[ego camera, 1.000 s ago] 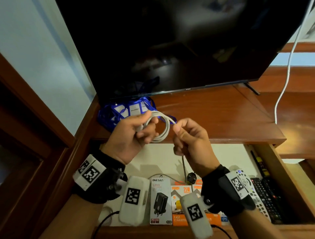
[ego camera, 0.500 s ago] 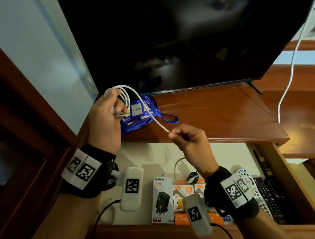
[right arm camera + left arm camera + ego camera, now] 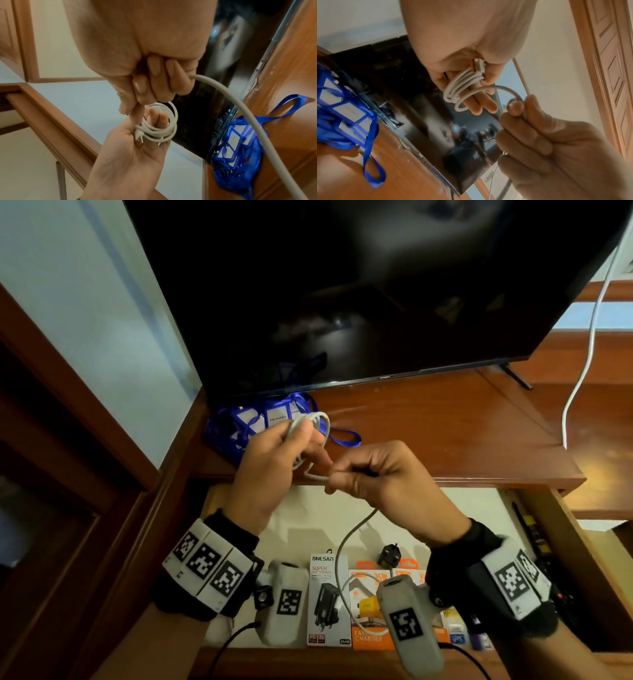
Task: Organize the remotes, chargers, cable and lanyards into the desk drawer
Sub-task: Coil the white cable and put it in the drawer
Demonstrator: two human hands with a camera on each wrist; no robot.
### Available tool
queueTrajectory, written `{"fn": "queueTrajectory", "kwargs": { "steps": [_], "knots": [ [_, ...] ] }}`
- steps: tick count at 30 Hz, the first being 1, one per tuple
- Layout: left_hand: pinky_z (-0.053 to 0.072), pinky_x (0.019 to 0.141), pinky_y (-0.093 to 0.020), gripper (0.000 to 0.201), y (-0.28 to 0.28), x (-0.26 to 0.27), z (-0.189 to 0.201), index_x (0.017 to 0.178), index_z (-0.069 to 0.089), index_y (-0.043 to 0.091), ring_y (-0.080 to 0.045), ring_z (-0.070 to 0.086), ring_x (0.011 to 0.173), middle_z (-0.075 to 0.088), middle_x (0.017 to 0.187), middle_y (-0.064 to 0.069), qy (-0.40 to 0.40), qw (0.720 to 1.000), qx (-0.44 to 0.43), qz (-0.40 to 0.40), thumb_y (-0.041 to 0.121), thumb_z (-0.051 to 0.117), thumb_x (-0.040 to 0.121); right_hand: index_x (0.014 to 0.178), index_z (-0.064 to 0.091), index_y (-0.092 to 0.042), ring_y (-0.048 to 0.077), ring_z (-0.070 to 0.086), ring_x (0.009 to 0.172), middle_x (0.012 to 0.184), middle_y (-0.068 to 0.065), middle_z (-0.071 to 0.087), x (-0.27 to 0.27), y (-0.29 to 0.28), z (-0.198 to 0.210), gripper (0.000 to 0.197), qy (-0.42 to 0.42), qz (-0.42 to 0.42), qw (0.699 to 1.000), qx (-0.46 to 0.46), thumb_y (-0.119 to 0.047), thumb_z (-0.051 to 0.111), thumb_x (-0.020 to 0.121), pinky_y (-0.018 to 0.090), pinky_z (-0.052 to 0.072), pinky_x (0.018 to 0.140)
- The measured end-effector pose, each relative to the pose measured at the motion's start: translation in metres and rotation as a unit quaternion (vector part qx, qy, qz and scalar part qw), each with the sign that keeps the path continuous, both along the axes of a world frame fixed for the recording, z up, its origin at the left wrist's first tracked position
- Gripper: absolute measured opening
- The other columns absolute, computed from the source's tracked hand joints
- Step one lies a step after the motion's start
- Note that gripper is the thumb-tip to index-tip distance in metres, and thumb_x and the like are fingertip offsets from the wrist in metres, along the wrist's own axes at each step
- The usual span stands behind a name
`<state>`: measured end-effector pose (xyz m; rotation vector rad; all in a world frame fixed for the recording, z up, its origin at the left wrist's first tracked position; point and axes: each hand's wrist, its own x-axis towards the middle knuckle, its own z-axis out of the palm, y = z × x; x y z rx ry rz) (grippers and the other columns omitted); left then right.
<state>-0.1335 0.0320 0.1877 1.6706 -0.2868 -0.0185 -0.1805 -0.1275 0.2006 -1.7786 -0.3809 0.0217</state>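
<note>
Open drawer [image 3: 596, 570] nearest: charger boxes [image 3: 329, 601] along its front, remotes [image 3: 561, 594] at its right end. Above it, right hand [image 3: 387, 477] fist-curled, pinching the white cable [image 3: 310, 422]; left hand [image 3: 274, 470] fingers wrapped through its coil. Beyond the drawer, blue lanyards [image 3: 260, 422] heaped on the desk top [image 3: 445, 433] under the TV [image 3: 376, 285].

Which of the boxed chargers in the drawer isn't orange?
The leftmost charger box, white and grey with ONESAM printed on top and a black plug pictured on it. The boxes to its right are orange, partly hidden behind the right hand's wrist camera.
</note>
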Motion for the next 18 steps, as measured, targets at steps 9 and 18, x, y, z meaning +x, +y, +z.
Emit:
{"fn": "queueTrajectory", "kwargs": {
  "steps": [9, 18],
  "knots": [
    [0.047, 0.061, -0.027, 0.041, -0.004, -0.011, -0.009, 0.068, 0.06, 0.011, -0.026, 0.054, 0.05, 0.047, 0.043, -0.007, 0.115, 0.975, -0.08, -0.171, 0.031, 0.04, 0.097, 0.076, 0.064, 0.001, -0.001, 0.045, 0.039, 0.043, -0.013, 0.054, 0.001, -0.011, 0.005, 0.011, -0.022, -0.095, 0.99, 0.107, 0.007, 0.06, 0.084, 0.005, 0.033, 0.045],
    [0.036, 0.066, -0.03, 0.038, -0.004, -0.013, -0.008, 0.064, 0.057, 0.012, -0.008, 0.027, 0.032, 0.028, 0.036, 0.007, 0.229, 0.935, -0.198, -0.183, 0.038, 0.043, 0.089, 0.093, 0.06, 0.011, 0.0, 0.039, 0.038, 0.047, -0.009, 0.047, -0.001, -0.002, -0.02, 0.019, 0.046, -0.133, 0.97, 0.2, -0.007, 0.058, 0.088, 0.012, 0.03, 0.038]
  ]
}}
